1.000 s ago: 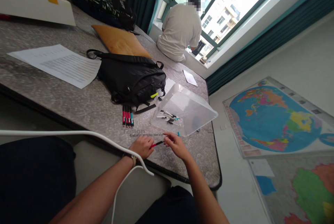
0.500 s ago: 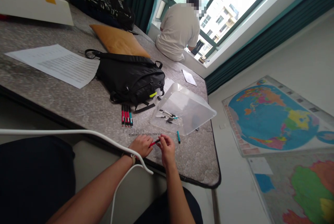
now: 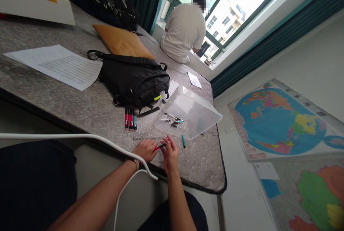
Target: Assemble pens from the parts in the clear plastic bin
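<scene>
A red pen (image 3: 159,147) with a black end spans the gap between my two hands, low over the mattress edge. My left hand (image 3: 145,150), with a watch at its wrist, is closed around the red end. At the black end are the thumb and fingers of my right hand (image 3: 171,155), pinching it. Several red and teal pens (image 3: 130,119) lie side by side left of the hands. Just right of my right hand is a loose teal pen piece (image 3: 184,141). Beyond it, a clear plastic bin (image 3: 200,116) lies tipped over, with several loose pen parts (image 3: 173,120) in it.
A black backpack (image 3: 134,80), a brown envelope (image 3: 123,42) and a printed sheet (image 3: 61,66) lie on the mattress (image 3: 199,166). A white cable (image 3: 107,140) crosses in front of my left forearm. A person (image 3: 185,30) sits by the window. Maps (image 3: 279,119) hang at right.
My right hand has turned slightly, its fingers raised and a little more spread at the pen's black end. The left hand stays on the red end.
</scene>
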